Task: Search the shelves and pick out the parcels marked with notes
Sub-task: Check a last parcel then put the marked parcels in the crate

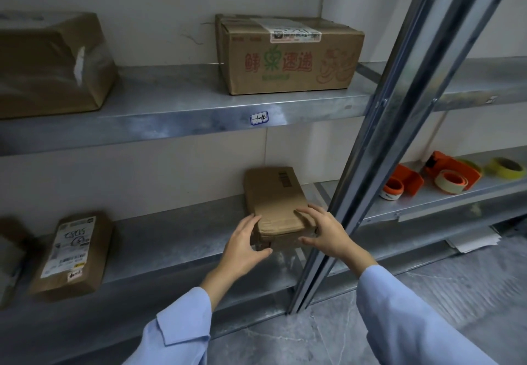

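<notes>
A small brown cardboard parcel [278, 199] lies on the lower metal shelf [176, 239], its near end at the shelf's front. My left hand [243, 246] touches the parcel's near left corner, fingers fairly straight along its side and thumb under the front edge. My right hand [325, 230] rests spread fingers on the near right corner, with the thumb out in front of the end face. No note shows on this parcel's top. To the left lies a flat parcel [71, 256] with a printed label, handwriting and a small tag.
The upper shelf [182, 107] holds a printed carton [288, 56] with a label and a plastic-wrapped box [51, 62]; a small tag [259, 118] sticks to its edge. A steel upright [379, 142] stands right of my hands. Tape rolls and orange dispensers [445, 176] lie beyond it.
</notes>
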